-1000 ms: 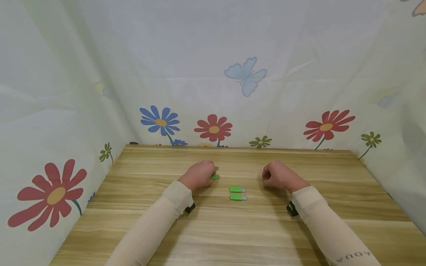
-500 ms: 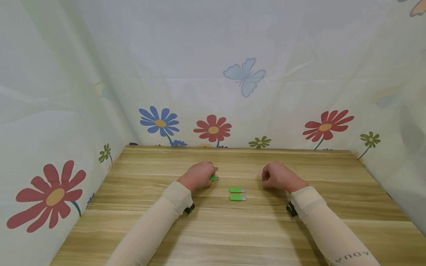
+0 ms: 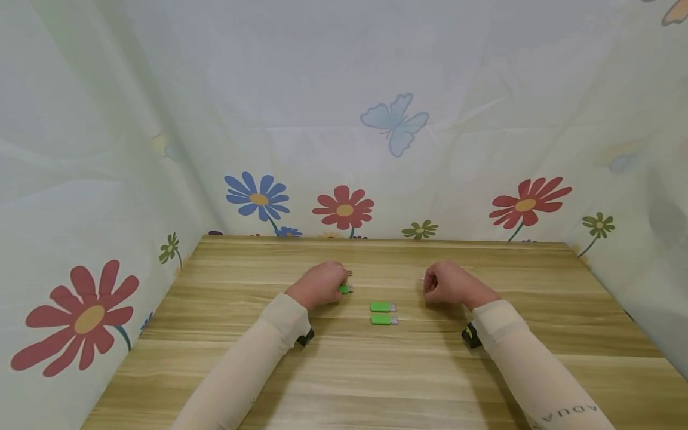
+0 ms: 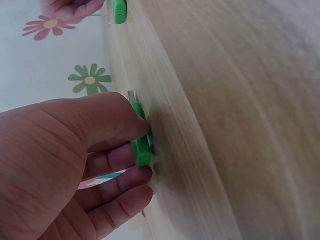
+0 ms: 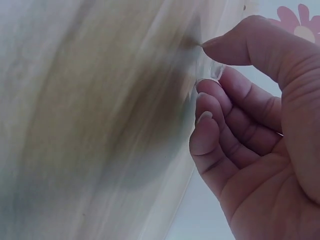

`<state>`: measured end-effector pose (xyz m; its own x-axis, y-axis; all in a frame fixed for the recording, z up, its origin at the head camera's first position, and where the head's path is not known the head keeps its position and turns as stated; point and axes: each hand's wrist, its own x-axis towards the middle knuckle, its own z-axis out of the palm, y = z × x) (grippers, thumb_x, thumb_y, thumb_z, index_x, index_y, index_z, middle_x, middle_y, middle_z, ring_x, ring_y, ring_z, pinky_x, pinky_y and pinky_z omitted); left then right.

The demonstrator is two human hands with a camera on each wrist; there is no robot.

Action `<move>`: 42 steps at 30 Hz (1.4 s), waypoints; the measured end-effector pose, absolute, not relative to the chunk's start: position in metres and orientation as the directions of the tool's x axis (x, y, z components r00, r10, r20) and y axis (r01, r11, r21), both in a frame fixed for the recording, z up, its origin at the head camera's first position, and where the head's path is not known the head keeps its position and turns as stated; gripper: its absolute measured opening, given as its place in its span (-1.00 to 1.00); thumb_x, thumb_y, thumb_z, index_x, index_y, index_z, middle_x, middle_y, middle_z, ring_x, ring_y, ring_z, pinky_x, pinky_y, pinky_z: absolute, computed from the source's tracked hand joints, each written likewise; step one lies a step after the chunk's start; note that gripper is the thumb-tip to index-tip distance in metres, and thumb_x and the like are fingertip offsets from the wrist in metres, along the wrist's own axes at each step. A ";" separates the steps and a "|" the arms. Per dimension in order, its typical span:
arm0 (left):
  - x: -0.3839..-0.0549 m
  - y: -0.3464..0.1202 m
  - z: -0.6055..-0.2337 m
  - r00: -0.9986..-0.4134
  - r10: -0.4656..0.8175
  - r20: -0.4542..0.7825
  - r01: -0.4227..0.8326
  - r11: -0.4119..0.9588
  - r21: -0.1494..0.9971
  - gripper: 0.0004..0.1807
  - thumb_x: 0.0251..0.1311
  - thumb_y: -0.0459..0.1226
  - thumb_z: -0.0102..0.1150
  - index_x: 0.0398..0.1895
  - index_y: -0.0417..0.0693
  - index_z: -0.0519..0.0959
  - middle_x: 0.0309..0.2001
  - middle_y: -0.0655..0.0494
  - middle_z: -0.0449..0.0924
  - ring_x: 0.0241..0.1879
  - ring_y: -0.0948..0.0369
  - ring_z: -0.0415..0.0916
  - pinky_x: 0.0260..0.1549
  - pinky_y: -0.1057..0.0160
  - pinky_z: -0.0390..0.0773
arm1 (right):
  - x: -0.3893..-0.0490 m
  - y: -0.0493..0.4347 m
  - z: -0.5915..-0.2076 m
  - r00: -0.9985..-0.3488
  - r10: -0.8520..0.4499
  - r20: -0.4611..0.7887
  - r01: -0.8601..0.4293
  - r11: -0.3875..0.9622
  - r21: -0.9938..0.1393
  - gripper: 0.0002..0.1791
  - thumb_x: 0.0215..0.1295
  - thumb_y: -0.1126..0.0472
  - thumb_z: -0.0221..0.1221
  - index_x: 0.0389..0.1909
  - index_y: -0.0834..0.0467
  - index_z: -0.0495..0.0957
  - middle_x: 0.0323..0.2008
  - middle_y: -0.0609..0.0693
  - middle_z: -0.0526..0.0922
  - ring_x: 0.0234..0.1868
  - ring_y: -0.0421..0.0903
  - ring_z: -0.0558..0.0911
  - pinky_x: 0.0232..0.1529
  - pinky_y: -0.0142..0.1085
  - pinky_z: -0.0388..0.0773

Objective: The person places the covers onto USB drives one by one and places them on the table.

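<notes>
In the head view my left hand [image 3: 321, 283] is low over the table, left of centre. Its thumb and fingers pinch a green USB stick [image 4: 142, 152], metal plug pointing away in the left wrist view. Another metal plug [image 3: 350, 273] shows by the fingertips; the rest is hidden behind the hand. Between the hands lie two green USB sticks [image 3: 380, 307] [image 3: 381, 320], side by side with plugs to the right. My right hand [image 3: 454, 283] is low over the table on the right. Its thumb and forefinger pinch a small clear piece [image 5: 216, 70], too small to identify.
The wood-grain table [image 3: 355, 370] reaches back to a white curtain [image 3: 301, 119] printed with flowers and a butterfly. More of the curtain hangs along the left and right sides. A dark band [image 3: 306, 337] sits under the left cuff.
The green stick by the left hand has shifted very slightly toward the person. Both hands stay almost in place, and the two sticks between them have not moved.
</notes>
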<state>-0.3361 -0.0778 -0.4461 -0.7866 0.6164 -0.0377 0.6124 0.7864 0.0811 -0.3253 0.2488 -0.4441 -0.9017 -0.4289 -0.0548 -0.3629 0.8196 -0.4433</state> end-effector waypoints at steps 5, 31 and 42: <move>-0.336 -0.078 -0.448 -0.784 0.620 -0.025 0.615 0.783 0.091 -0.60 0.14 -0.31 0.41 -0.72 0.03 0.39 0.14 0.08 0.71 -0.34 0.28 0.42 -0.32 0.27 0.39 | -0.322 0.247 -0.444 -0.908 -0.418 -0.032 -0.361 0.818 -0.447 -0.88 -0.05 0.33 0.37 -0.50 0.12 0.61 -0.54 -0.10 0.59 -0.49 -0.19 0.49 -0.37 -0.30 0.47; -0.313 -0.077 -0.425 -0.771 0.637 -0.001 0.626 0.757 0.185 -0.79 0.19 -0.22 0.45 -0.12 -0.02 0.73 -0.25 0.19 0.60 -0.27 0.24 0.48 -0.11 0.30 0.62 | -0.299 0.241 -0.436 -0.909 -0.415 0.033 -0.331 0.673 -0.662 -0.87 0.07 0.30 0.48 -0.43 0.14 0.69 -0.46 -0.05 0.71 -0.41 -0.19 0.64 -0.37 -0.36 0.63; -0.297 -0.075 -0.416 -0.731 0.681 0.050 0.673 0.707 0.217 -0.77 0.21 -0.23 0.42 -0.07 -0.03 0.74 -0.17 0.18 0.65 -0.26 0.29 0.52 -0.05 0.31 0.64 | -0.285 0.233 -0.434 -0.896 -0.440 0.056 -0.349 0.621 -0.702 -0.89 0.12 0.29 0.47 -0.38 0.11 0.72 -0.41 -0.07 0.73 -0.38 -0.16 0.65 -0.34 -0.38 0.63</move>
<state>-0.2969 -0.0745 -0.4162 -0.7309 0.6806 0.0499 0.6731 0.7069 0.2174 -0.2850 0.2328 -0.4338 -0.8962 -0.4402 0.0558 -0.3488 0.6212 -0.7017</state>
